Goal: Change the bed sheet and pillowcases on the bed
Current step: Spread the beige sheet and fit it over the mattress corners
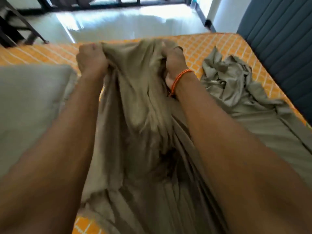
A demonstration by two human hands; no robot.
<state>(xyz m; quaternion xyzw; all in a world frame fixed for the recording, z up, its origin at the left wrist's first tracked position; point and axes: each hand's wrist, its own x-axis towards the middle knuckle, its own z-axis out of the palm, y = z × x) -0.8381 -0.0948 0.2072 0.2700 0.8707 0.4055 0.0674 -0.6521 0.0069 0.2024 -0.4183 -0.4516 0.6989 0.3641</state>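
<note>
Fists are what I see first: both hands are closed tight on one bunched edge of the olive-grey sheet [135, 92], lifted above the bed. My left hand [91, 59] has its fingers curled fully round a gathered fold, knuckles up. My right hand [172, 65], with an orange braided cord [179, 80] at the wrist, grips the cloth just beside it, fingers buried in the folds. From the two fists the sheet hangs in long pleats toward me, between my forearms. More of it lies crumpled at the right [233, 78] on the orange checked mattress [207, 46]. A grey-cased pillow [33, 102] rests at the left. The padded blue headboard [278, 39] stands along the right edge. Everything is somewhat motion-blurred.
</note>
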